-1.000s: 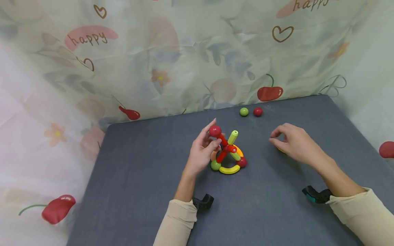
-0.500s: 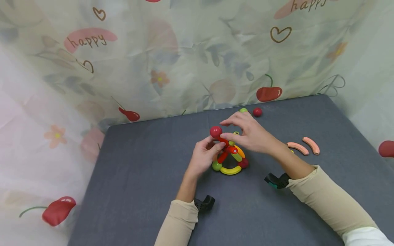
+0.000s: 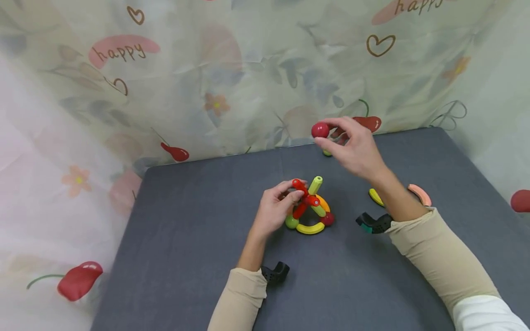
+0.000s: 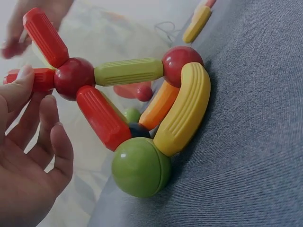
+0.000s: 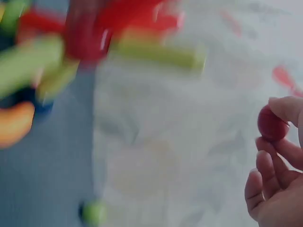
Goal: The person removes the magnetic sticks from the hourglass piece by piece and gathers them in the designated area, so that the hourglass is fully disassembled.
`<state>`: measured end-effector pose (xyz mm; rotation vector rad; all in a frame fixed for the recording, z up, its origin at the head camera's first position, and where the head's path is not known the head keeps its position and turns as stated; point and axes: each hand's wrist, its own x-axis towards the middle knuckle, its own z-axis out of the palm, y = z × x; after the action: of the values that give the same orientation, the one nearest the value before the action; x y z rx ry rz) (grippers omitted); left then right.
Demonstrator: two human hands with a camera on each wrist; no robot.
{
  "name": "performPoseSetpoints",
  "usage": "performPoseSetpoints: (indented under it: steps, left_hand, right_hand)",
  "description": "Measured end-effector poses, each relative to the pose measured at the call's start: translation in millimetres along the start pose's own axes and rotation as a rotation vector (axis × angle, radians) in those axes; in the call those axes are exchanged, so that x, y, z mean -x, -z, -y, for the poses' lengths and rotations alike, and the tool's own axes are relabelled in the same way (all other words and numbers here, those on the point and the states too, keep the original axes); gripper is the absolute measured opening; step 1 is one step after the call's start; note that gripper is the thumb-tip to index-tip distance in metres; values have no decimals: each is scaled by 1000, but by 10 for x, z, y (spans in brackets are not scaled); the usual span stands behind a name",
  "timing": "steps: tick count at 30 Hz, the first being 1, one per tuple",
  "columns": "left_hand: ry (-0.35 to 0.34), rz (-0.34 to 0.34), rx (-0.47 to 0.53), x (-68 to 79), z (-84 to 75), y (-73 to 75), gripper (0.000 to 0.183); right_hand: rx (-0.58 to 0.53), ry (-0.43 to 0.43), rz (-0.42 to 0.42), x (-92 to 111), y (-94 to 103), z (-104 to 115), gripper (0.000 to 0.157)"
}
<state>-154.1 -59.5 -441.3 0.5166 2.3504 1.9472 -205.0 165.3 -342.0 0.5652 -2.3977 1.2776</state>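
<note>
My right hand [image 3: 360, 149] pinches a red ball [image 3: 320, 129] between thumb and fingers, raised above the far part of the table. My left hand [image 3: 273, 207] pinches a red stick [image 4: 43, 79] near the top of a ball-and-stick structure. A red centre ball [image 4: 74, 78] joins this stick to other red and yellow-green sticks. The structure's base on the table has a green ball [image 4: 141, 166], a dark red ball [image 3: 327, 219], a dark blue ball [image 4: 138, 130], a yellow curved stick [image 3: 310, 229] and an orange curved stick [image 4: 160, 106]. One yellow-green stick [image 3: 315, 185] points upward with a bare end.
To the right on the grey table [image 3: 198, 257] lie a yellow curved stick [image 3: 376, 196] and a pink curved stick [image 3: 420, 194], partly behind my right forearm. A loose green ball [image 3: 327, 152] sits at the back edge, before a patterned cloth [image 3: 256, 82].
My right hand came from the right to the structure, then rose away with the red ball from the held stick's end. That end is now bare; my left hand stays at the structure.
</note>
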Motion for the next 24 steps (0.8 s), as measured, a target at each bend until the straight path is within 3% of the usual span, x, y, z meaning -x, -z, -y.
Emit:
performPoseSetpoints:
  steps: [6, 13, 18, 24]
  left_hand:
    - [54, 34, 6, -8, 0, 31, 35]
    - [59, 52, -9, 3, -9, 27, 36]
    - [49, 43, -7, 11, -25, 20, 32]
    - [47, 38, -9, 3, -27, 28, 31]
  right_hand:
    - [106, -301, 28, -127, 187, -642, 52]
    - [270, -588, 159, -48, 294, -1439, 54]
    - [305, -655, 218, 17, 307, -1669, 53]
    - [312, -641, 247, 15, 273, -1725, 57]
